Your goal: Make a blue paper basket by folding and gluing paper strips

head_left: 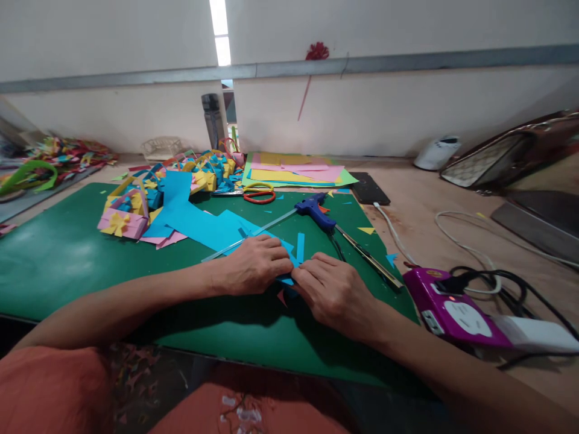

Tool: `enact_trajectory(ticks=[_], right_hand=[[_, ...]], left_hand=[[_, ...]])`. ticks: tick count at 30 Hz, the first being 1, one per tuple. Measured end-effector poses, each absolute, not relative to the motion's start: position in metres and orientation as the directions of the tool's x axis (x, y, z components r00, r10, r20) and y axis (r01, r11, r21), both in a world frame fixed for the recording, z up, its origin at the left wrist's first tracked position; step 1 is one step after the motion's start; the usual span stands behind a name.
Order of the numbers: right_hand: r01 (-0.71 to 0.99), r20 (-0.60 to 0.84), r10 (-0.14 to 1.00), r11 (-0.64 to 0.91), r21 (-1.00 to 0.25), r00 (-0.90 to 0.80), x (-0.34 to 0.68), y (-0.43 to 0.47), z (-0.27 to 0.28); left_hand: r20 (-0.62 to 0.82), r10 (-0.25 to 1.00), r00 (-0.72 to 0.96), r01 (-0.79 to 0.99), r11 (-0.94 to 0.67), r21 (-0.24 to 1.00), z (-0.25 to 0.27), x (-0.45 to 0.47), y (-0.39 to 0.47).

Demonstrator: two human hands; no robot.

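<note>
My left hand (259, 265) and my right hand (332, 290) meet near the middle of the green mat (190, 319). Both are closed with fingertips on a small piece of blue paper (284, 279), mostly covered by the fingers. Beyond my left hand lie larger blue paper sheets (199, 223) and a clear ruler (275, 221) slanting across them. A narrow blue paper strip (300, 247) lies just past the hands. The blue glue gun (316, 211) rests behind my right hand, with a utility knife (368, 256) beside it.
Small paper baskets (124, 220) and red-handled scissors (259, 193) lie at the back left. Stacked coloured sheets (294, 172) and a black phone (371, 188) sit farther back. A purple power strip (456, 310) with cables stands at right. A dark bottle (212, 120) stands by the wall.
</note>
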State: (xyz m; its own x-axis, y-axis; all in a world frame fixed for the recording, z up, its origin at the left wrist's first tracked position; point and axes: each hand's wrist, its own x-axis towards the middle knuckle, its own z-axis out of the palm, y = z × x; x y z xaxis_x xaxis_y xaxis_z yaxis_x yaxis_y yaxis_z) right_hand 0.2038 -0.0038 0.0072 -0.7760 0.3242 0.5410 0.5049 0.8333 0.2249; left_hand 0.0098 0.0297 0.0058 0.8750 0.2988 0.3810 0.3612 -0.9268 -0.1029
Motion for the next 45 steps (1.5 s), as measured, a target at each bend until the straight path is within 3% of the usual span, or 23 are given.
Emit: enact_trajectory(ticks=[8, 13, 19, 30, 37, 45], right_hand=[[0.518, 0.580, 0.326, 0.831, 0.201, -0.747, 0.204, -0.003, 0.007], [0.560, 0.625, 0.348, 0.810, 0.175, -0.699, 0.206, -0.005, 0.009], [0.593, 0.642, 0.337, 0.771, 0.231, -0.688, 0.208, -0.006, 0.013], [0.606, 0.644, 0.315, 0.738, 0.296, -0.698, 0.208, -0.011, 0.019], [0.672, 0.651, 0.361, 0.668, 0.319, -0.667, 0.209, -0.007, 0.023], [0.708, 0.660, 0.422, 0.663, 0.242, -0.621, 0.210, -0.008, 0.023]], left_hand=[[0.385, 0.302, 0.872, 0.371, -0.921, -0.118, 0.007, 0.011, 0.029], [0.476, 0.302, 0.826, 0.387, -0.917, -0.090, 0.008, 0.010, 0.029], [0.601, 0.275, 0.751, 0.382, -0.922, -0.056, 0.006, 0.009, 0.030], [0.683, 0.221, 0.696, 0.351, -0.935, -0.055, 0.007, 0.010, 0.028], [0.787, 0.222, 0.575, 0.311, -0.949, 0.041, 0.018, 0.009, 0.029], [0.837, 0.360, 0.411, 0.424, -0.889, 0.173, 0.035, 0.001, 0.032]])
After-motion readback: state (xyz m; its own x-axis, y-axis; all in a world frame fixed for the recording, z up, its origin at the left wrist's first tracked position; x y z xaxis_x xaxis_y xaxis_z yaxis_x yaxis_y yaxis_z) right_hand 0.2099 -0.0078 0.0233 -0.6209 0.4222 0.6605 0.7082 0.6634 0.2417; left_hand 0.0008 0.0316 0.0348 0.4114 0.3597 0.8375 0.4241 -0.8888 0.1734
